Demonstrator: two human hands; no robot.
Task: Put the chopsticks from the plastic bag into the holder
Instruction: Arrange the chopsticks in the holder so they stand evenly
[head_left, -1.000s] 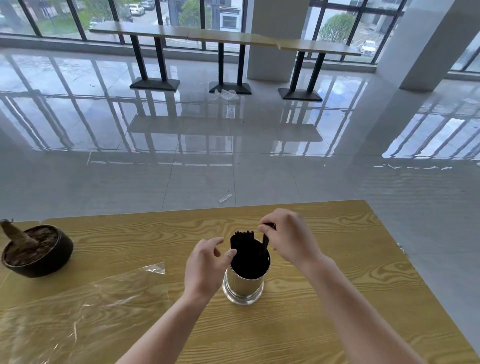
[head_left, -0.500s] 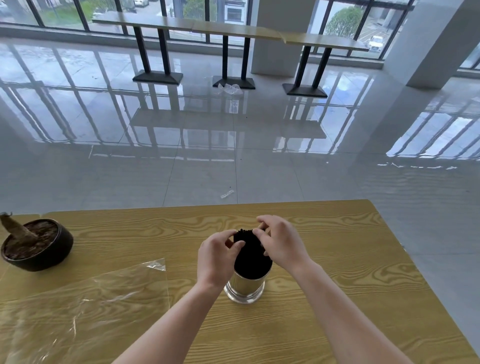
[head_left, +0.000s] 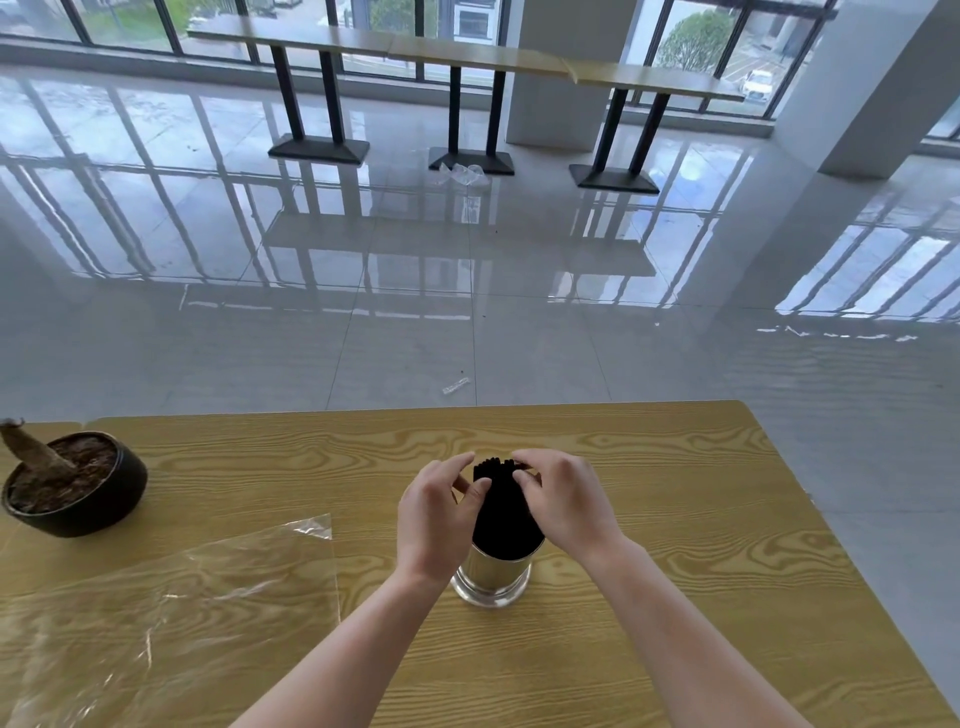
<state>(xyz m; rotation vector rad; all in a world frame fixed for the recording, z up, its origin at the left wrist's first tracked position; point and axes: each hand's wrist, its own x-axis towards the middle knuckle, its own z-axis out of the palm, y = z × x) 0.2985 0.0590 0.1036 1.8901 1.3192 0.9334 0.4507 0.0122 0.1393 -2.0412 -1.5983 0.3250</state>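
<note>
A shiny metal holder (head_left: 491, 577) stands upright on the wooden table (head_left: 675, 519), packed with a bundle of black chopsticks (head_left: 501, 512) that rise above its rim. My left hand (head_left: 436, 514) curls against the bundle's left side, its fingertips touching the sticks near the top. On the right side my right hand (head_left: 566, 499) cups the bundle, fingers curled over the stick tips. The clear plastic bag (head_left: 171, 603) lies flat and looks empty on the table's left part.
A dark round pot (head_left: 78, 488) of soil with a brown stump sits at the table's far left. Beyond the table's far edge lies a glossy tiled floor with long bar tables (head_left: 467, 57) by the windows. The table's right edge falls near my right arm.
My hands have closed in from either side of the holder onto the chopstick bundle. A second ago my right hand pinched sticks at the rim; now both hands gather the tops.
</note>
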